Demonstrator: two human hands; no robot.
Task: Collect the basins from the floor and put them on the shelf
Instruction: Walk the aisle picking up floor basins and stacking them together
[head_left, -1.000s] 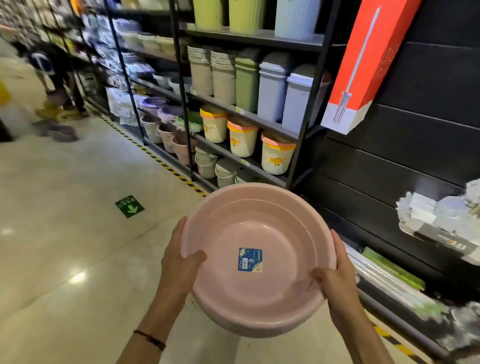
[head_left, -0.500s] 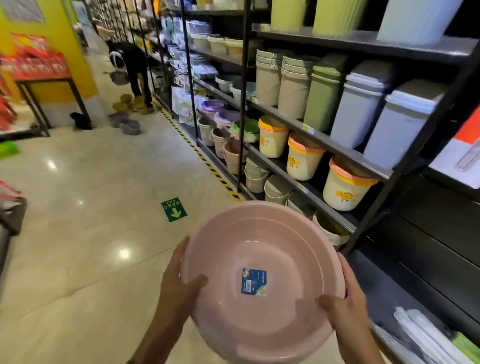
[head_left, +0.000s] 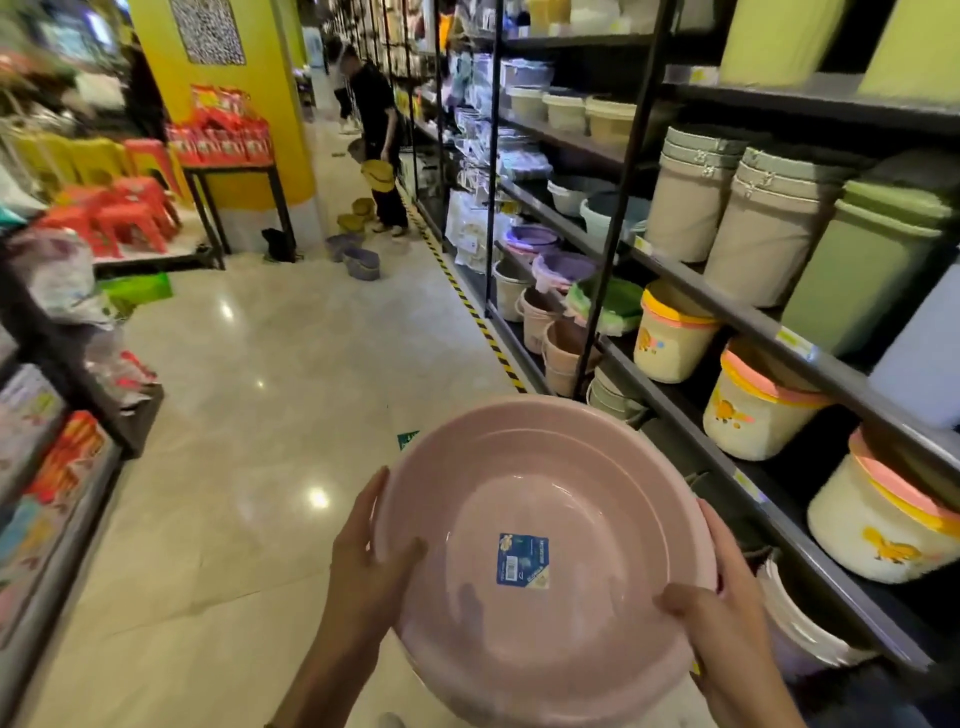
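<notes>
I carry a round pink basin (head_left: 540, 499) with a blue label in its bottom, tilted toward me in the lower middle of the view. My left hand (head_left: 363, 561) grips its left rim with the thumb inside. On the right rim, my right hand (head_left: 722, 623) holds on, thumb curled over the edge. The black shelf (head_left: 727, 312) runs along my right, stacked with bins and buckets. Far down the aisle, purple basins (head_left: 358, 260) and yellow basins (head_left: 358, 215) sit on the floor.
A person in black (head_left: 379, 135) stands by the shelf far ahead, holding a yellow basin. A yellow pillar (head_left: 244, 104) with a red-goods table and red stools (head_left: 130, 208) lies at the left. Low shelves (head_left: 52, 441) line my left. The glossy floor (head_left: 285, 364) stretches ahead.
The view has swung left down the aisle; the shelf now runs along my right and the far person and floor basins are in sight. Both hands keep the same hold on the basin.
</notes>
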